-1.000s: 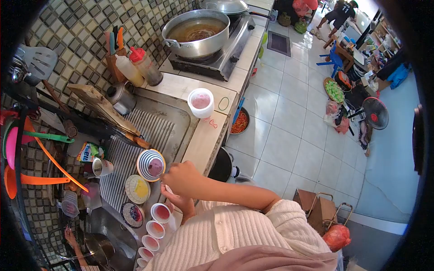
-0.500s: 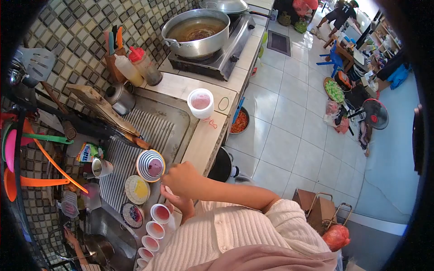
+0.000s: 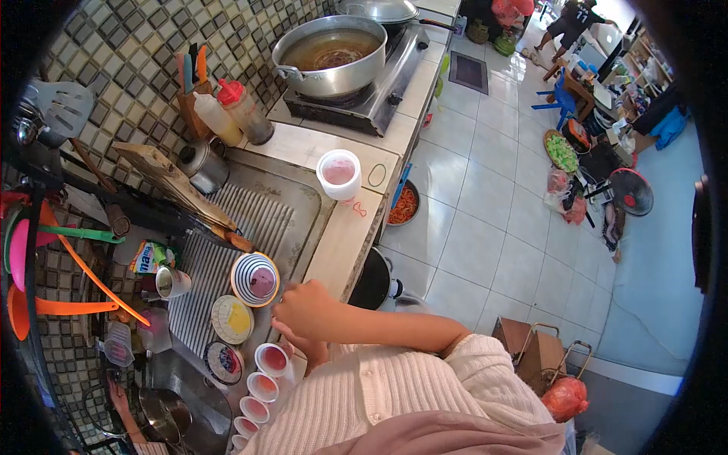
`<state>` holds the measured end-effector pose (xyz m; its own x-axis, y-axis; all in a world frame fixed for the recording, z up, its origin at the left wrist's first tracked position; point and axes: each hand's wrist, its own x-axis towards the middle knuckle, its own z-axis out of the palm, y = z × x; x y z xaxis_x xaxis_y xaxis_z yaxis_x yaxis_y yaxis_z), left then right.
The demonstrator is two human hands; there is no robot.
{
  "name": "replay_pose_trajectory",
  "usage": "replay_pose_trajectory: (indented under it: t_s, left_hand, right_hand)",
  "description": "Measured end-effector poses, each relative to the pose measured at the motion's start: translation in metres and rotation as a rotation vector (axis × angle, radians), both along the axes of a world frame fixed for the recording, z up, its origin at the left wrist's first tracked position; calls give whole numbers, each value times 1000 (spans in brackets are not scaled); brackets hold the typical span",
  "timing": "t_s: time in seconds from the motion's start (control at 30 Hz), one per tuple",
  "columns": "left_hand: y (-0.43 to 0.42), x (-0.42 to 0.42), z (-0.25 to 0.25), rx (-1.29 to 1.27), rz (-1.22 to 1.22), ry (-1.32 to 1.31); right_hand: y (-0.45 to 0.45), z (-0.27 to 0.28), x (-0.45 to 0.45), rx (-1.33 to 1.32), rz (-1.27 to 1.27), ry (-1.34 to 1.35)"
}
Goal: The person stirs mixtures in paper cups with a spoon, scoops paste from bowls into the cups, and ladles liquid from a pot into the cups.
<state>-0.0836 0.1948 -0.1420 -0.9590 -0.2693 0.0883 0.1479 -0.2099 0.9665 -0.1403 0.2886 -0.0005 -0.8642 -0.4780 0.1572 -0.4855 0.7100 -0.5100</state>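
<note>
My right hand [image 3: 302,309] is closed, its fingers bent inward over my left hand. Partly covered by it, my left hand [image 3: 297,338] is closed too, and what the two hold between them cannot be made out. Just beyond the fingers stands a striped bowl [image 3: 241,282] with pinkish contents. Beside it are a pale bowl [image 3: 224,320] with yellow contents and a dark patterned bowl [image 3: 223,362]. Several white plastic cups [image 3: 271,359] with red and orange contents stand in a row close to my body.
A white cup [image 3: 339,176] stands on the counter. Behind it, a large pot [image 3: 330,53] of brown liquid sits on the stove [image 3: 364,106]. Another person's hand [image 3: 117,398] is near the sink pot [image 3: 163,413]. A bowl of shredded orange food [image 3: 404,203] is beside the counter.
My right hand has shifted very slightly, still against my left hand. The distant person in dark clothes has turned and stretched out an arm. The bowls and cups stay put.
</note>
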Motion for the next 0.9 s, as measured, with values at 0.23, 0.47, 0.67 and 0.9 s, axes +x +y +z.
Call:
replay_pose_trajectory:
  t_s: [0.23,0.47,0.67,0.9]
  left_hand:
    - [-11,-4,-21,294,-103,-3]
    - [-2,-5,11,611,-180,21]
    - [6,-5,6,-200,129,-63]
    - [3,-7,17,42,54,-45]
  right_hand:
    - [3,1,0,-61,-13,97]
    - [-5,-10,0,-48,4,82]
    - [1,1,-2,-25,-81,64]
    - [1,-1,2,-31,-108,127]
